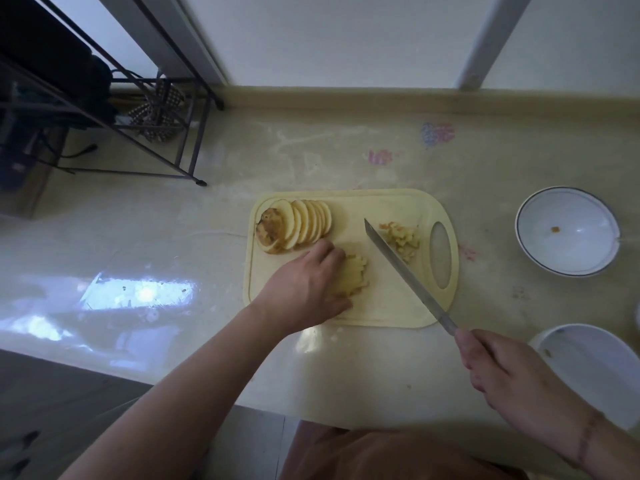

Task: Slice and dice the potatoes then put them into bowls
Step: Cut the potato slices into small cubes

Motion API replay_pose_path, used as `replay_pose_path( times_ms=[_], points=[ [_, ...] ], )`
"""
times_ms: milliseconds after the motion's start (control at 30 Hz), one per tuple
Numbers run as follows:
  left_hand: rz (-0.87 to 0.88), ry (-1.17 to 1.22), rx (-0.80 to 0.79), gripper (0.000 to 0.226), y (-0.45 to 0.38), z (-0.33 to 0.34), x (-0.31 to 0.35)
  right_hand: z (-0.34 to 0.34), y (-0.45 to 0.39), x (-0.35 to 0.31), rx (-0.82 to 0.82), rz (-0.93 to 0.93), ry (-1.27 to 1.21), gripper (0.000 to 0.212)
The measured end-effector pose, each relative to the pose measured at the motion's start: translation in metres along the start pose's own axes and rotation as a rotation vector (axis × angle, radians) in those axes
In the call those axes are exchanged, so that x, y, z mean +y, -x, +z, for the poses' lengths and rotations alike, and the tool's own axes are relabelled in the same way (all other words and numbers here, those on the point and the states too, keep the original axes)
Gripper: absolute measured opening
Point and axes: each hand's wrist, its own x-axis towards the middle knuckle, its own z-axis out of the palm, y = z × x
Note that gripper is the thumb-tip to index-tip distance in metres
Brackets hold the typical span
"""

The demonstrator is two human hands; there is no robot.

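A dark wire rack (156, 133) stands on the glossy counter (138, 244).

A pale yellow board (381, 306) lies on the counter (173, 237). At its far left corner stands a fanned row of slices (304, 225), skin end leftmost. The left hand (304, 289) presses down on a bundle of strips (353, 275) near the board's middle. The right hand (509, 372) grips the knife (405, 271), whose blade runs diagonally between the strips and a pile of dice (401, 240). Two white bowls sit right of the board: the far bowl (568, 232) and the near bowl (588, 362).
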Motion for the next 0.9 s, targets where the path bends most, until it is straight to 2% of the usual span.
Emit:
replay_pose_path(
  times_ms=[100, 233, 300, 433, 633, 800, 900],
  points=[
    [-0.054, 0.056, 0.052, 0.069, 0.000, 0.001, 0.008, 0.000, -0.004, -0.005, -0.001, -0.001, -0.002, 0.093],
    [-0.270, 0.185, 0.065, 0.072, 0.000, 0.006, 0.035, 0.005, -0.008, -0.008, 0.001, -0.013, -0.027, 0.091],
    [-0.317, 0.183, 0.088, 0.071, 0.000, 0.012, 0.046, 0.012, -0.006, -0.009, 0.037, -0.026, 0.006, 0.089],
    [-0.286, 0.166, 0.190, 0.067, 0.000, 0.024, 0.047, 0.036, 0.001, -0.014, 0.046, -0.061, 0.077, 0.088],
    [-0.197, 0.029, 0.269, 0.066, -0.003, 0.036, 0.043, 0.042, 0.002, -0.018, 0.012, -0.039, 0.010, 0.092],
    [-0.169, 0.016, 0.341, 0.065, -0.001, 0.043, 0.037, 0.042, 0.002, -0.016, 0.006, -0.033, 0.012, 0.093],
    [-0.135, -0.002, 0.398, 0.068, 0.000, 0.043, 0.033, 0.039, -0.002, -0.013, -0.024, -0.008, -0.068, 0.089]
  ],
)
